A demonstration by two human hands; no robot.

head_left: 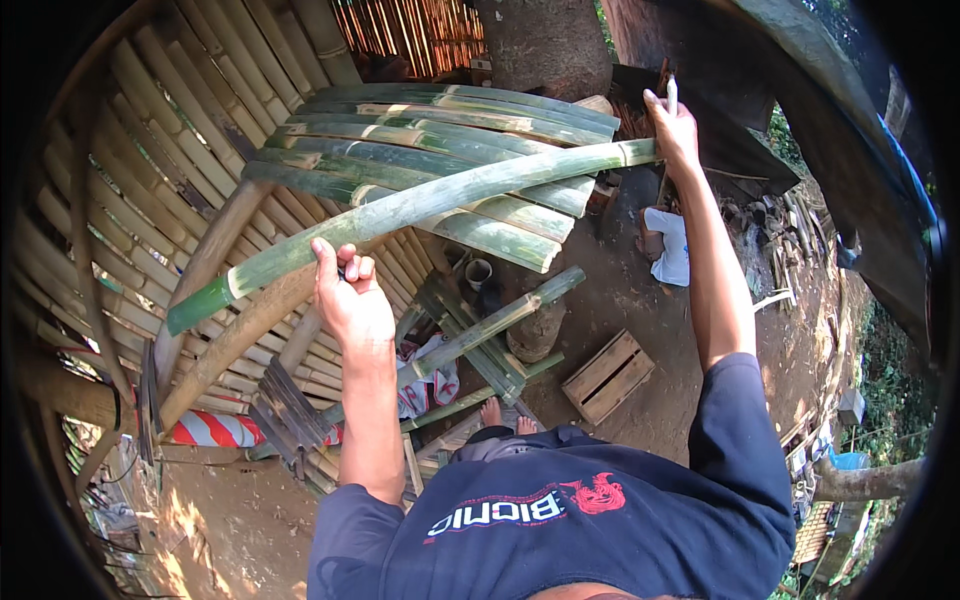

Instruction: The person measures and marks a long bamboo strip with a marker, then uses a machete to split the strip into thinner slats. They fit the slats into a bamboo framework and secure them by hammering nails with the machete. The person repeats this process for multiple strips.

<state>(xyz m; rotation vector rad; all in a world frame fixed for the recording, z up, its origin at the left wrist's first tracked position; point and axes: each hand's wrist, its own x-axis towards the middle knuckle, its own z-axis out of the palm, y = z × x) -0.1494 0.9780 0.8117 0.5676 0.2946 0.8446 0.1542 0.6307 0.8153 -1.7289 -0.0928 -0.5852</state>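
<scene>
A long green bamboo strip (440,196) slants across the front of the view, its lower left end over a round bamboo pole. My left hand (355,300) is closed at its lower edge, thumb up against the strip and fingers curled. Something small and dark shows between those fingers, too little to name. At the strip's upper right end, my right hand (676,132) is closed around a slim tool with a pale tip (671,95); the rest of the tool is hidden. The strip's end meets the right wrist area. Behind it, several split green bamboo slats (420,130) lie side by side.
A bamboo slat wall (140,200) curves along the left, with round poles (240,340) before it. Below are a wooden crate (608,377), a bucket (478,271), a stump (535,335) and more bamboo lengths (490,325). A tree trunk (545,50) stands behind.
</scene>
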